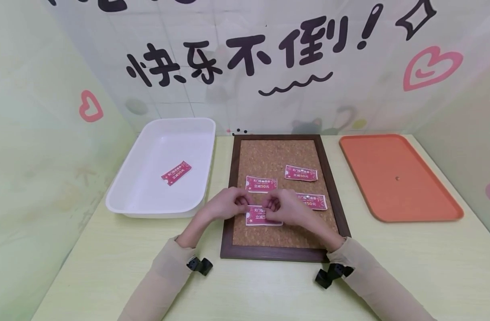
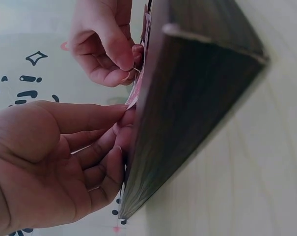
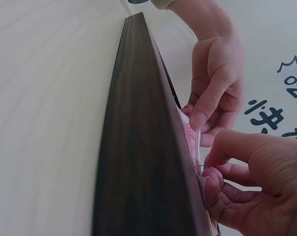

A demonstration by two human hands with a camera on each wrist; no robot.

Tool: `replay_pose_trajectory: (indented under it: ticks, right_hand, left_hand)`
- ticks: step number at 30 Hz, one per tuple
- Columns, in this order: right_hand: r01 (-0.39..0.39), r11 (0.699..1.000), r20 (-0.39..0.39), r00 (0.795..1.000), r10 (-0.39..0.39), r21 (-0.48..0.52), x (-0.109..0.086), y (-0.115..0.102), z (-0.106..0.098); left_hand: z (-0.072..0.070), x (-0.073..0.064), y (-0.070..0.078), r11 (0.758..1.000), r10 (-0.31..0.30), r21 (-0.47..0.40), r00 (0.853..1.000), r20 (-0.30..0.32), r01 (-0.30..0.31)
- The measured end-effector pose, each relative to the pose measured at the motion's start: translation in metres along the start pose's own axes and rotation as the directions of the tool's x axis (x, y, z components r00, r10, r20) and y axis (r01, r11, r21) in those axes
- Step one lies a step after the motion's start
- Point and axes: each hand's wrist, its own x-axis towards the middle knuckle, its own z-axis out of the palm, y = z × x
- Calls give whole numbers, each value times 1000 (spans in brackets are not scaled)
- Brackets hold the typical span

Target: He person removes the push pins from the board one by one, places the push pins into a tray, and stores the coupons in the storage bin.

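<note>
A pink coupon [image 1: 255, 217] lies on the lower left part of the cork board [image 1: 277, 236]. My left hand [image 1: 230, 203] pinches its upper left corner between thumb and fingers, clearest in the left wrist view. Over the coupon's right half, my right hand [image 1: 287, 207] holds a pin [image 3: 202, 166] between thumb and fingertips. The pin's thin shaft points at the coupon [image 3: 191, 140]; its head is hidden by the fingers. In the right wrist view I cannot tell whether the tip has entered the cork.
Three more coupons are on the board, one [image 1: 261, 183] just above the hands, others [image 1: 301, 173] at right. A white tub [image 1: 120, 200] with one loose coupon [image 1: 177, 173] stands left. At right lies an orange tray [image 1: 405, 200] with a small round object [image 1: 397, 178].
</note>
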Motion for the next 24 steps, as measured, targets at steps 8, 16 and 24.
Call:
replay_pose_trajectory:
  ticks: [8, 16, 24]
  right_hand:
    - [5, 999, -14, 1000, -4, 43, -3, 4, -7]
    - [-15, 999, -68, 998, 18, 37, -8, 6, -18]
    - [31, 999, -150, 988, -35, -32, -14, 14, -32]
  left_hand:
    - [-1, 0, 1, 1000, -1, -2, 1000, -16, 1]
    - [-7, -5, 3, 1000, 21, 13, 998, -53, -20]
    - [-19, -13, 7, 999, 46, 0, 993, -109, -46]
